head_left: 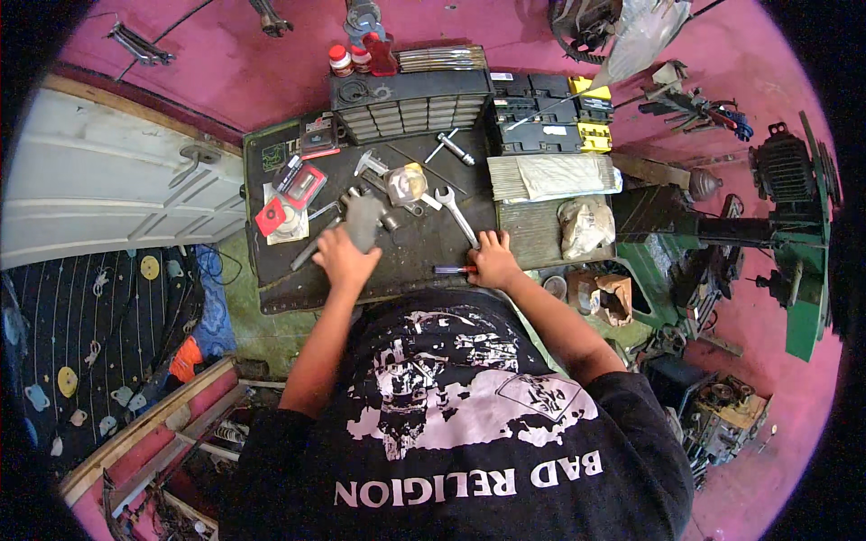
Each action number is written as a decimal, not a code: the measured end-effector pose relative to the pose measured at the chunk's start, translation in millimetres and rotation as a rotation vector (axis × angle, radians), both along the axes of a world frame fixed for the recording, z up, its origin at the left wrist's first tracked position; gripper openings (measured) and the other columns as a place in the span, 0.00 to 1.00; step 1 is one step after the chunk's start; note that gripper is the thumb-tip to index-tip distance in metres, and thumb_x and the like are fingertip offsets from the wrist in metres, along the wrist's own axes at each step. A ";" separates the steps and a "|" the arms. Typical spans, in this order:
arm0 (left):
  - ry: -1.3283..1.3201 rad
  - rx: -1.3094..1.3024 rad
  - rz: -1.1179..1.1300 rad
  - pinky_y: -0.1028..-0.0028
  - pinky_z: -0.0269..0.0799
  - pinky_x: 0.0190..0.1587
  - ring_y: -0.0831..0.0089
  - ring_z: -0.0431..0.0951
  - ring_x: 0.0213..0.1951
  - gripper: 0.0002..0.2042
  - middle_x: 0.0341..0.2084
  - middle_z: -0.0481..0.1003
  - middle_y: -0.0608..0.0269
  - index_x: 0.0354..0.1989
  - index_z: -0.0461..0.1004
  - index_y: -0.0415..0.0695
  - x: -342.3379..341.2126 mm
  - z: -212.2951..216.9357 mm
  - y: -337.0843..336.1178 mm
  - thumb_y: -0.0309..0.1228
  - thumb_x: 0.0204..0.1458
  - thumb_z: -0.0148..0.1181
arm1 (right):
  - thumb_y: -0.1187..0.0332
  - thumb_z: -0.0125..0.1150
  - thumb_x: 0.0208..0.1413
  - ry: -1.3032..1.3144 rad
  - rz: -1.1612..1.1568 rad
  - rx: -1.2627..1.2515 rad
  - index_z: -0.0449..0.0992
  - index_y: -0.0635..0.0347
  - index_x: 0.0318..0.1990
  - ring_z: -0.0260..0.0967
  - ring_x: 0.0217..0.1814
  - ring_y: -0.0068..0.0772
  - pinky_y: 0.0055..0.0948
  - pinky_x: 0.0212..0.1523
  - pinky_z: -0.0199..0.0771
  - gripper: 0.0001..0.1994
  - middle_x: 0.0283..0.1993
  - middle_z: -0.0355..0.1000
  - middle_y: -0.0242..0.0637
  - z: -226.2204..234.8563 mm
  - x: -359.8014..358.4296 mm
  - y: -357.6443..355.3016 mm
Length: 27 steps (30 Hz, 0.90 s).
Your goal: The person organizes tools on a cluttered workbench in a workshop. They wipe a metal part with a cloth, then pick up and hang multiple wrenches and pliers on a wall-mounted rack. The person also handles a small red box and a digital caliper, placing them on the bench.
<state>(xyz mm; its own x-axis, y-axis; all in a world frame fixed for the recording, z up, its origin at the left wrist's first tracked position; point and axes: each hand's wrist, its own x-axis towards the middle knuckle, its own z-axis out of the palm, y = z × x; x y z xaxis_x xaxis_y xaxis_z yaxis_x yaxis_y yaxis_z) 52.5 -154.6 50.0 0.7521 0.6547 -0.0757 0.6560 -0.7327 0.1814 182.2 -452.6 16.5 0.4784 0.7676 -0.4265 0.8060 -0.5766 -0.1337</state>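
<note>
My left hand (pixel 343 259) is closed around the lower end of a grey metal part (pixel 363 216) on the black work mat (pixel 406 257). Small metal fittings and a clear round piece (pixel 406 185) lie just beyond it. My right hand (pixel 494 261) rests flat on the mat's right edge with its fingers apart. Its fingertips sit beside the handle of a silver open-end wrench (pixel 457 215). A thin red and blue pen-like tool (pixel 451 269) lies by its thumb.
A grey small-drawer organiser (pixel 410 104) and black-and-yellow cases (pixel 550 113) stand at the mat's far edge. A bundle of thin rods (pixel 550 176) and a crumpled bag (pixel 586 225) lie right. Red packets (pixel 298 185) sit left. A green machine (pixel 794 225) stands far right.
</note>
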 end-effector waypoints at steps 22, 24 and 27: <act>0.055 0.135 0.422 0.45 0.61 0.51 0.50 0.65 0.57 0.32 0.55 0.65 0.52 0.60 0.69 0.49 -70.8 -48.9 143.8 0.42 0.46 0.71 | 0.50 0.69 0.43 0.473 -0.775 0.286 0.86 0.50 0.35 0.78 0.44 0.42 0.59 0.63 0.50 0.17 0.34 0.81 0.39 -11.0 7.7 38.7; 0.039 0.096 0.403 0.45 0.61 0.52 0.51 0.65 0.57 0.32 0.56 0.66 0.53 0.60 0.69 0.49 -75.2 -44.4 147.0 0.45 0.47 0.70 | 0.50 0.69 0.44 0.545 -0.828 0.312 0.87 0.49 0.38 0.80 0.43 0.42 0.60 0.65 0.49 0.18 0.33 0.82 0.39 -11.5 6.1 53.0; 0.058 0.054 0.432 0.45 0.60 0.52 0.51 0.65 0.57 0.31 0.56 0.67 0.53 0.60 0.69 0.48 -79.3 -45.2 151.0 0.47 0.49 0.69 | 0.49 0.69 0.44 0.534 -0.895 0.313 0.86 0.51 0.37 0.80 0.44 0.43 0.64 0.65 0.47 0.19 0.34 0.82 0.39 -12.6 3.7 88.7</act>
